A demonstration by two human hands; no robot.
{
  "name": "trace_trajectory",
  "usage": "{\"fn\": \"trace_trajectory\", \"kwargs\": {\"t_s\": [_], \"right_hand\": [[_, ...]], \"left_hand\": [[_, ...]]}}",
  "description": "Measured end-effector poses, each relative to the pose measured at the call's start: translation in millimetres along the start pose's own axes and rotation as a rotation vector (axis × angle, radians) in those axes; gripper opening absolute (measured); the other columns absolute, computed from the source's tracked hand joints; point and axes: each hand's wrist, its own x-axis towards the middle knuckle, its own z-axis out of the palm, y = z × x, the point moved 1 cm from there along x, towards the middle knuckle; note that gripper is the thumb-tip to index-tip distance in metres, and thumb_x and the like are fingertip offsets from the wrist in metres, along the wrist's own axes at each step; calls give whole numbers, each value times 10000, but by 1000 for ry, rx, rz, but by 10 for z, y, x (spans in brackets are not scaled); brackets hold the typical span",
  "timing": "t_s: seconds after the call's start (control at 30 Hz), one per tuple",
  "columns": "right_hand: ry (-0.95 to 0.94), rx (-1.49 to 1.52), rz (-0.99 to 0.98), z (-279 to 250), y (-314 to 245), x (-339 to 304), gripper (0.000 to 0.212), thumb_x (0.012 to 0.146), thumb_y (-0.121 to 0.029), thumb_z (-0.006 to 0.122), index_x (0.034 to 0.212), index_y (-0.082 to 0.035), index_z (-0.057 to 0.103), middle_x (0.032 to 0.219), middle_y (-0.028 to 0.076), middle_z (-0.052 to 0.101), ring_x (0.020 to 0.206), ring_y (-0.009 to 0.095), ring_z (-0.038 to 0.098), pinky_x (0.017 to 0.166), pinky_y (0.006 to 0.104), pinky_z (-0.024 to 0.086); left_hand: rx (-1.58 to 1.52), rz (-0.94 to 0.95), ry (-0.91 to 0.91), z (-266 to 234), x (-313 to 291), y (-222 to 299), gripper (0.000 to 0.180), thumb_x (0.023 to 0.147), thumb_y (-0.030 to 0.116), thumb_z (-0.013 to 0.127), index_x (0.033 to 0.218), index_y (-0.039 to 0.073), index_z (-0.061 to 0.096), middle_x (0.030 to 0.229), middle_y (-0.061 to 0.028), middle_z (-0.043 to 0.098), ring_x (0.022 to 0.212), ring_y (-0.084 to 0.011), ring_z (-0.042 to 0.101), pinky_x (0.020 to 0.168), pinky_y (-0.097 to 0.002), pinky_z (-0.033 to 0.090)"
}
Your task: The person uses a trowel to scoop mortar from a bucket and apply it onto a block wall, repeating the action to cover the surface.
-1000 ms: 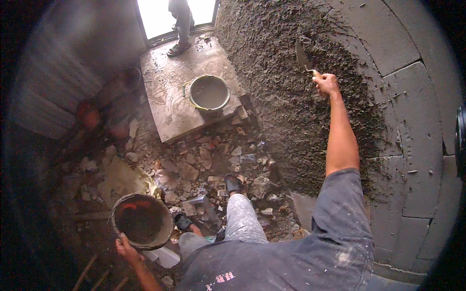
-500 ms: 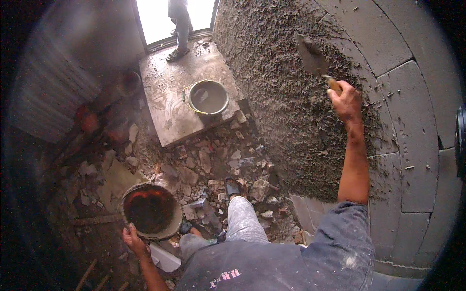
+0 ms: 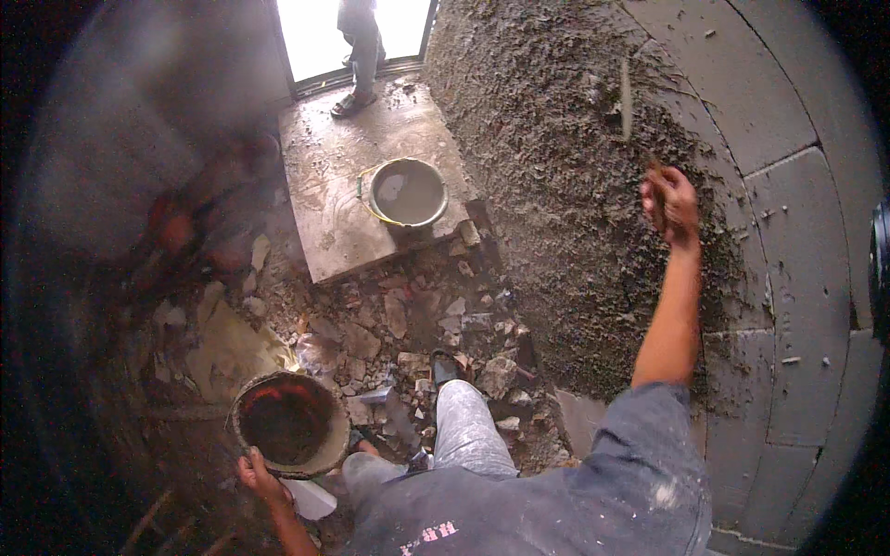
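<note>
My right hand (image 3: 671,206) is closed round the handle of a trowel (image 3: 627,102), its blade turned edge-on in front of the wall. Rough, wet mortar (image 3: 575,204) coats much of that wall. Down at the left, my left hand (image 3: 263,477) grips the rim of a bucket (image 3: 341,443). Inside the bucket lies dark mortar, with an orange-red tint along the inner far side. The fingers of my left hand wrap over the rim at the near-left side.
A second bucket (image 3: 409,193) of greyish liquid stands on a pale slab (image 3: 320,185). Broken rubble (image 3: 399,324) covers the floor around my feet. Bare grey blocks (image 3: 807,269) show on the wall's right. Another person's leg (image 3: 364,56) is at the bright doorway.
The trowel has turned from showing its flat face to edge-on, and my right hand has rotated with it. My left hand still holds the bucket. The whole view has shifted slightly.
</note>
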Motion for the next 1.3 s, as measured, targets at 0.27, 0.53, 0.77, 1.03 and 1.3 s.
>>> {"fn": "trace_trajectory", "kwargs": {"t_s": [0.27, 0.53, 0.77, 1.03, 1.3], "right_hand": [[-20, -529, -203, 331, 684, 615, 268, 841, -245, 805, 896, -24, 665, 703, 37, 655, 530, 118, 602, 498, 307, 490], [185, -423, -324, 383, 968, 1073, 246, 852, -193, 806, 895, -19, 637, 709, 46, 650, 475, 126, 579, 425, 296, 463], [401, -853, -472, -17, 334, -335, 287, 828, -186, 788, 999, 2, 656, 877, 132, 695, 783, 246, 672, 721, 409, 513], [25, -969, -421, 678, -366, -1121, 296, 862, -179, 730, 1125, -57, 672, 926, 134, 715, 835, 247, 689, 740, 364, 529], [-699, -93, 53, 1167, 74, -523, 258, 895, -136, 742, 1109, -7, 676, 848, 54, 681, 693, 84, 602, 603, 249, 487]], "left_hand": [[109, -14, -129, 35, 43, -167, 123, 1004, 174, 610, 992, 63, 559, 948, -24, 621, 850, -121, 586, 788, -300, 508], [95, -43, -72, 61, -130, -11, 123, 1019, 173, 590, 980, 66, 543, 957, -51, 646, 860, -139, 608, 774, -317, 522], [25, -103, -219, -19, -180, -115, 112, 1018, 165, 589, 1003, 70, 532, 987, -41, 629, 892, -123, 596, 783, -312, 518], [367, 17, -163, -249, -1, -409, 440, 959, 356, 665, 1115, -46, 578, 1001, -95, 628, 897, -240, 601, 835, -347, 492], [201, -24, -69, -123, -199, -355, 465, 952, 376, 676, 1133, -47, 608, 999, -97, 621, 926, -219, 586, 832, -349, 485]]}}
